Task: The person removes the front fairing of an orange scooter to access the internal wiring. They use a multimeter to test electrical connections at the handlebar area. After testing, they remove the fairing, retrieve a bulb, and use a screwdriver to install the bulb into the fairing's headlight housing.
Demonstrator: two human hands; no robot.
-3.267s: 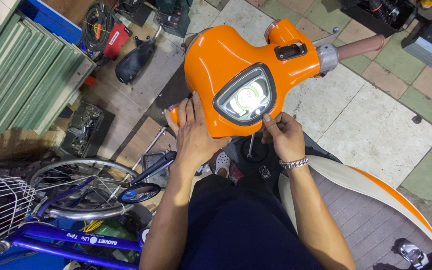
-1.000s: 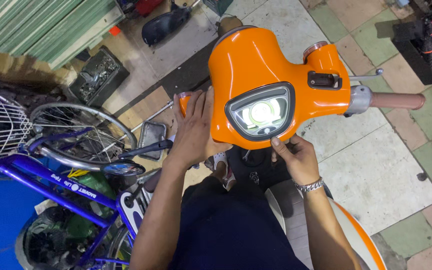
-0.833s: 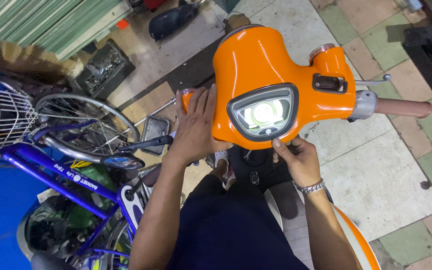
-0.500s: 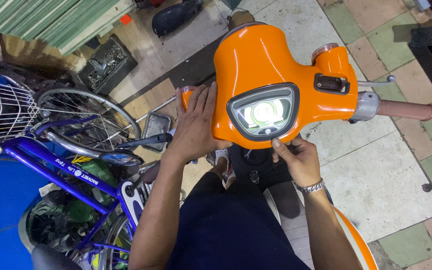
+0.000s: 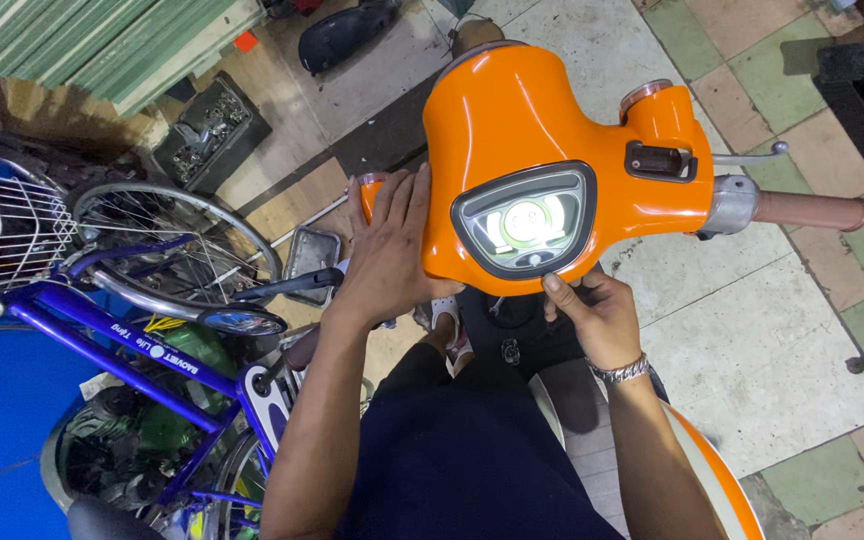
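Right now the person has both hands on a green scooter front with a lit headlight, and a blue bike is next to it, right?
Not quite: the scooter front is orange, not green, as the head view shows. Both hands, left hand and right hand, do touch it, its headlight is lit, and the blue bike stands beside it.

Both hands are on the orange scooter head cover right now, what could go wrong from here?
The left hand lies flat on the orange headlight cover while the right hand only pinches its lower edge; the glossy shell could slip or tilt. The blue bicycle stands close on the left, so an elbow might knock it. The brake lever juts out and could snag.
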